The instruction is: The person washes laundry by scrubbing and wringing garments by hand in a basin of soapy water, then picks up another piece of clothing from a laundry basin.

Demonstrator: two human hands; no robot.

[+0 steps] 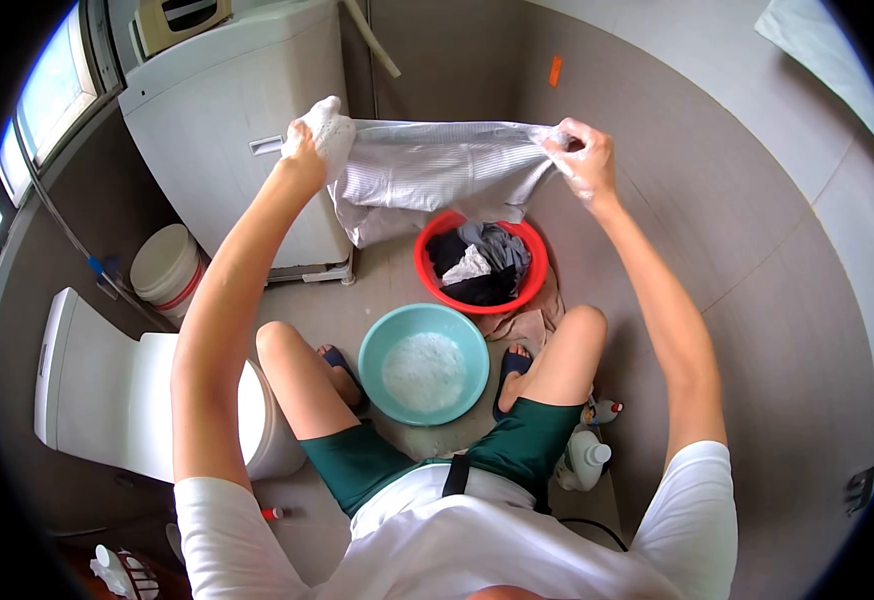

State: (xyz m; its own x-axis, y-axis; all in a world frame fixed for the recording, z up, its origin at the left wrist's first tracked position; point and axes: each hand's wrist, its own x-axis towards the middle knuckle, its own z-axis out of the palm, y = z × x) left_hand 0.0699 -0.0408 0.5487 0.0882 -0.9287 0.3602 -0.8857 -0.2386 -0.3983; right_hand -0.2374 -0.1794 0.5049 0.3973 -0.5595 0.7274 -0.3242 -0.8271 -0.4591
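A wet, light grey striped cloth (437, 170) is stretched in the air between my two hands. My left hand (319, 140), covered in foam, grips its left end in front of the washing machine. At the other end, my right hand (584, 160) is closed on the cloth, with suds on the fingers. The cloth sags and overlaps the back rim of a red basin (530, 290) holding dark, grey and white clothes (487, 262). Nearer to me, between my feet, a teal basin (374, 390) holds foamy water (424, 372).
A white washing machine (242, 120) stands at the back left, a lidded bucket (167, 265) and a toilet (142, 400) at the left. A pinkish cloth (525, 328) lies under the red basin. White bottles (585, 458) stand by my right thigh, near the wall.
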